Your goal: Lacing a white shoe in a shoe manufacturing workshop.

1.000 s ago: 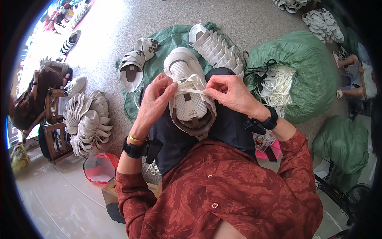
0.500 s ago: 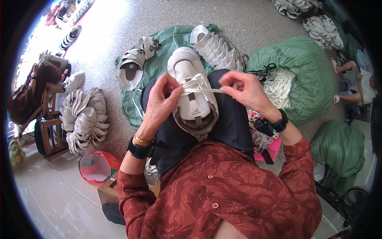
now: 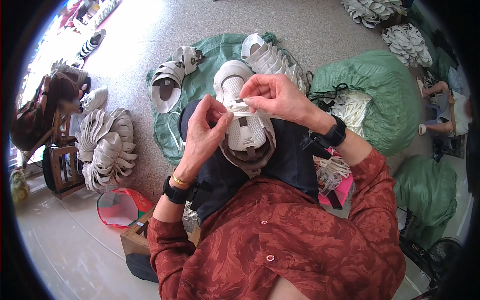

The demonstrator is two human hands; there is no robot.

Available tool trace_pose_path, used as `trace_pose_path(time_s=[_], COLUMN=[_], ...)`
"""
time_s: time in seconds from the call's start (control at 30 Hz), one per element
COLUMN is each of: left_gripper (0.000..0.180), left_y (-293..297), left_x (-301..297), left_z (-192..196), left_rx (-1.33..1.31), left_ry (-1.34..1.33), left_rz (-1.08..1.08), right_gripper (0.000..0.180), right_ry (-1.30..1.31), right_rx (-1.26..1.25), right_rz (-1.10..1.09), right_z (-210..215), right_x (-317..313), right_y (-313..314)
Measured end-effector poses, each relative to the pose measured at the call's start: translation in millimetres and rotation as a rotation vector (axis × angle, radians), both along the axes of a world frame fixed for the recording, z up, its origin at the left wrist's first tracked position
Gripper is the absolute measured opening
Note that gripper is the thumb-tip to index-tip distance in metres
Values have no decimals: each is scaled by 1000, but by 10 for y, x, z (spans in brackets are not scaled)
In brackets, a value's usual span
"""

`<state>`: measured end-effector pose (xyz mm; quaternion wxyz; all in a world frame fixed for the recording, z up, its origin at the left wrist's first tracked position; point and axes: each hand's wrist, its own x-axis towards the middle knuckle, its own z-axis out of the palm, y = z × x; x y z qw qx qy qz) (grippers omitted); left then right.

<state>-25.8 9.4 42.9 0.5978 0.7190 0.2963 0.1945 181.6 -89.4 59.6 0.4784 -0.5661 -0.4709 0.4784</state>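
A white-and-grey sneaker (image 3: 247,138) rests on my lap between my knees, its toe pointing away from me and its mesh tongue showing. A flat white shoelace (image 3: 243,114) crosses the upper part of the tongue. At the shoe's left side my left hand (image 3: 204,131) pinches the lace between thumb and index finger. My right hand (image 3: 285,102) reaches over the shoe from the right, thumb and fingertips closed on the lace near the eyelets. The fingers partly cover the lacing.
A green sack cloth (image 3: 197,90) lies ahead with stacked shoe uppers (image 3: 267,57). At right stands a green sack (image 3: 387,95) of white laces (image 3: 352,107). More uppers (image 3: 106,150), a wooden stool (image 3: 137,237) and a red-rimmed bag (image 3: 117,207) are left. Other people sit at both sides.
My right hand has moved left from beyond the shoe's right side to above its lacing. The stretch of lace held taut across the shoe has gone. My left hand has hardly moved.
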Motion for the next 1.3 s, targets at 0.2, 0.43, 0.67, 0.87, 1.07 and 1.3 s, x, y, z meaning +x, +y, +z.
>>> trace_pose_path(time_s=[0.2,0.43,0.67,0.87,1.07,1.3], left_gripper=[18,16,18,18,17,14], left_y=[10,-11,233,101,115,69], left_x=[-65,-133,-565,-563,-510,-465], left_z=[31,228,376,263,264,426], left_rx=[-24,-308,-289,-180,174,672], left_ry=[58,-52,-52,44,156,176], left_rz=[-53,-78,-74,-75,-124,-104], right_gripper=[16,18,16,15,18,14], right_ry=[274,149,-123,-444,-641,-663], right_rx=[-145,-113,-7,19,189,160], right_rz=[-82,-120,-135,-118,-142,-162], right_z=[-5,43,9,84,-91,134], right_x=[49,-25,-22,-53,-56,-78], right_y=[-115,-134,-270,-512,-608,-640])
